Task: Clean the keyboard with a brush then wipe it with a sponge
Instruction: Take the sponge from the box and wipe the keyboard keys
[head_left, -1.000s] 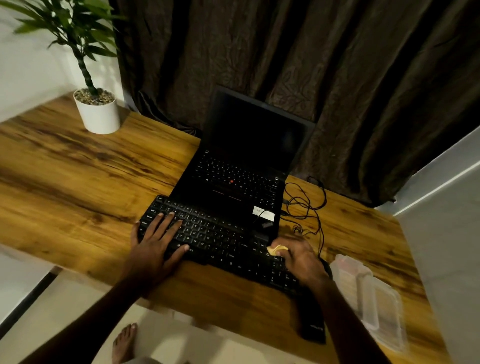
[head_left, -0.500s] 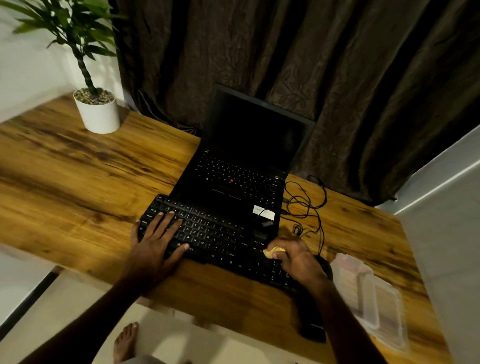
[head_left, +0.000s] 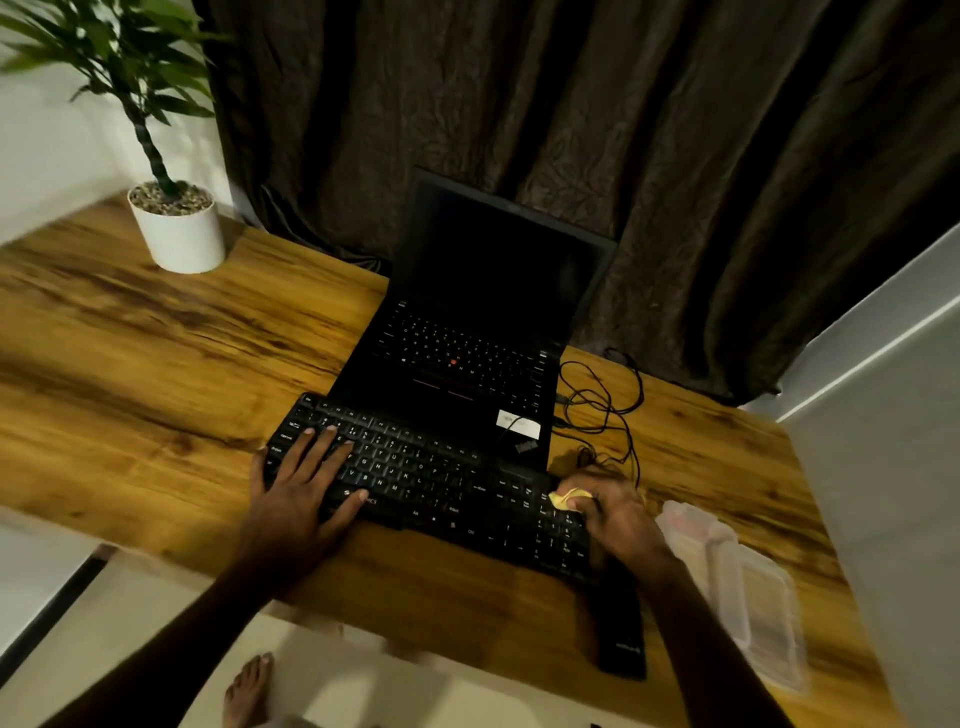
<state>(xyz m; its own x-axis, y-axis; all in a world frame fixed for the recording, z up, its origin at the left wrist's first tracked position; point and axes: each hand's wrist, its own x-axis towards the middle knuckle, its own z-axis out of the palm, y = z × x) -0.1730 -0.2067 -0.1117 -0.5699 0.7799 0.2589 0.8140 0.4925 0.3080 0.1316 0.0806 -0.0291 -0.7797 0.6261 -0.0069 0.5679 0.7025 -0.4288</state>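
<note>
Over the keyboard's (head_left: 431, 483) right end, the right hand (head_left: 613, 512) clutching the yellow sponge (head_left: 563, 499) slides back outward, mid-wipe, while the left hand (head_left: 296, 483) stays flat, bracing the keys.

one head-worn wide-angle view looks forward and steeply down from close above the wood-grain bench (head_left: 156, 364), facing the dark brown curtain (head_left: 571, 130) beyond.

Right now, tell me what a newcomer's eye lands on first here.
First, the two hands on the black keyboard at the wooden desk's near edge: the left hand lies flat, the right hand presses a yellow sponge onto its right end. Behind it stands an open dark laptop, and a potted plant marks the far left corner.
</note>
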